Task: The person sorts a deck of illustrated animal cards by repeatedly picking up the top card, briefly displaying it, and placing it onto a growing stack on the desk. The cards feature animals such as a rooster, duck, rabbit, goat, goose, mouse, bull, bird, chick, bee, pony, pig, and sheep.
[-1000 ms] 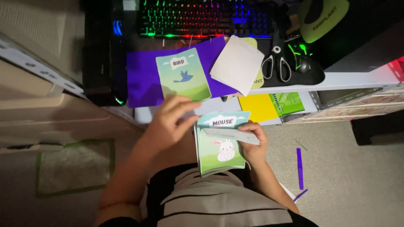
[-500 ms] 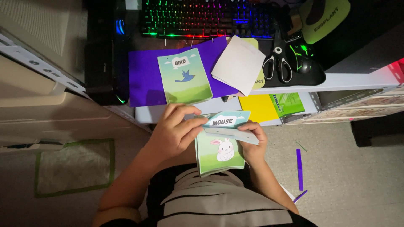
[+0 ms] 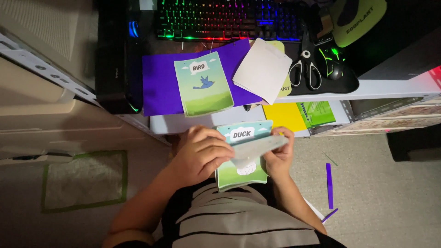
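Head camera view looked down on a seated person sorting picture cards at the lower centre of the frame. At left, a taped green square [image 3: 85,181] marked the floor. The left hand [image 3: 202,154] closed its fingers on a pale card [image 3: 257,148] tilted across the stack of cards [image 3: 242,158], whose top card showed a white bird; the right hand [image 3: 278,156] gripped the stack's right edge. Above them a blue-bird card [image 3: 203,83] lay on purple paper [image 3: 161,82], with scissors [image 3: 305,64] at upper right and a purple strip [image 3: 329,183] on the floor at lower right.
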